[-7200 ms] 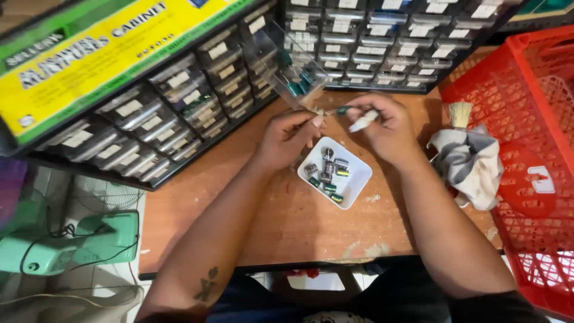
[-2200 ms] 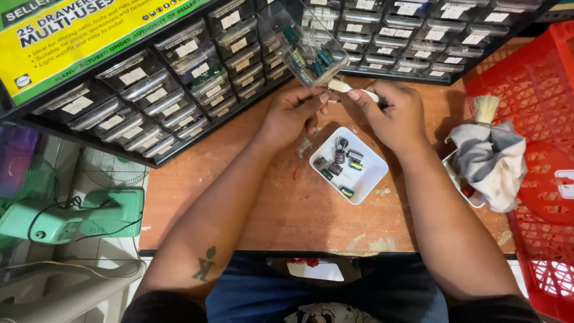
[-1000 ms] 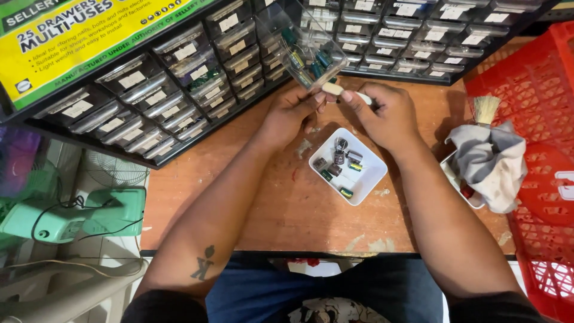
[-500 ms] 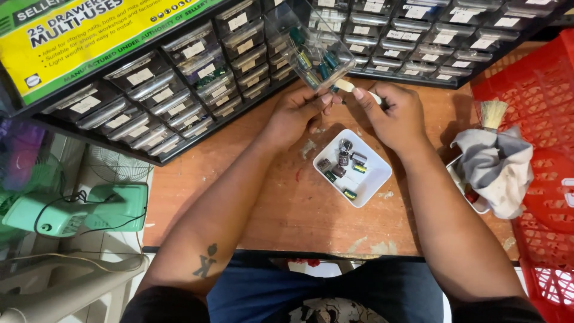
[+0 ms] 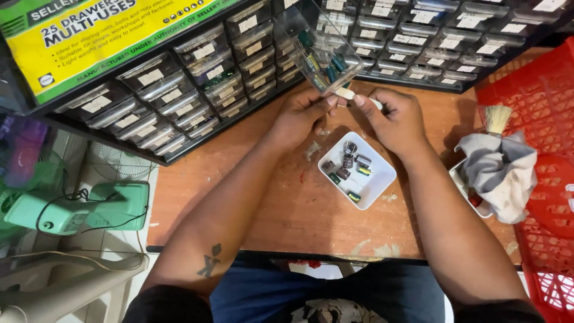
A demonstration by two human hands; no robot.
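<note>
White pen (image 5: 359, 97) lying left-right, pinched by left hand (image 5: 302, 113) and right hand (image 5: 394, 119) grip

Left hand (image 5: 302, 113): its fingertips hide whatever they pinch.
White stick (image 5: 353, 96): partly covered by right hand (image 5: 391, 119).
Red crate (image 5: 538, 155): cut off at right edge.
Small white dish (image 5: 463, 185): mostly under grey rag (image 5: 502, 170).
</note>
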